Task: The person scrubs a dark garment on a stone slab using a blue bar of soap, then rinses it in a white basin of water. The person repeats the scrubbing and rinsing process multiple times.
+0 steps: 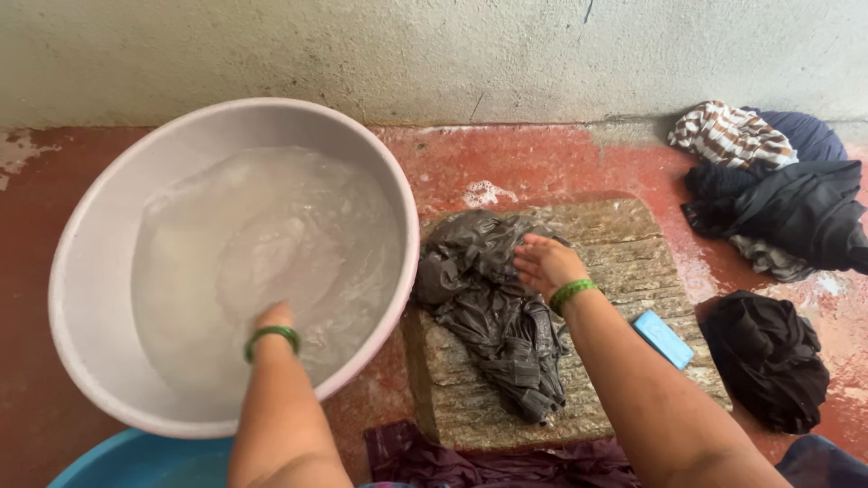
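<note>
1. Pink plastic basin, tilted, holds cloudy water; the left hand dips into it, fingers sunk, so I cannot tell its grip.
2. Scooping water gently would likely limit splashing.
3. Right of it, the wet grey garment lies bunched on the ribbed washing stone.
4. The right hand presses it, fingers open and flat.
5. A blue soap bar sits near.

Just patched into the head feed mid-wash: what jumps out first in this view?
The big pale basin of cloudy water fills the left, with the left hand dipped into it past a green bangle. At centre the right hand presses on a wet dark grey garment spread on a ridged stone washboard, a blue soap bar beside it. Heaps of dark and striped clothes lie on the red floor at right.
</note>
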